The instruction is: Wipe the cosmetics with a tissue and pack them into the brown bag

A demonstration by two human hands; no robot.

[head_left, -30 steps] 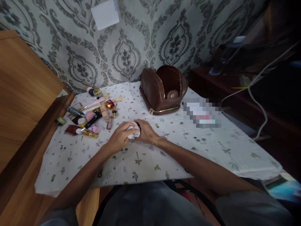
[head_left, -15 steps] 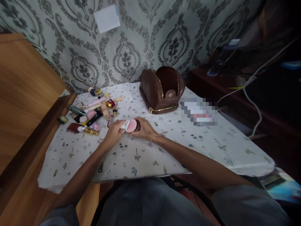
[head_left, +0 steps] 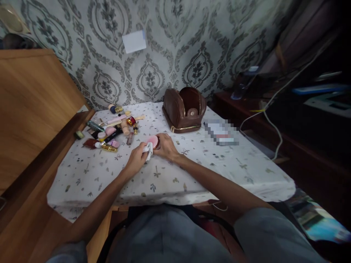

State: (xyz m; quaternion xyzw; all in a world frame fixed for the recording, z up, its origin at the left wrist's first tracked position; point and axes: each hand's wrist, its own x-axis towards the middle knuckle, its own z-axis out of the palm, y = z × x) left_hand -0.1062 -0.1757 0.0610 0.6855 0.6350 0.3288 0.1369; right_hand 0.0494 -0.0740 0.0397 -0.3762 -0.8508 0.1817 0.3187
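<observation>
Two-handed job: left grip (head_left: 136,159) pinching tissue (head_left: 149,149), right grip (head_left: 168,148) just beside it clasping the compact (head_left: 152,140) (pink face showing); I'd hold steady, wipe lightly.

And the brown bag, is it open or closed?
Open. The brown bag gapes at the top, and its dark interior shows between parted edges.
</observation>
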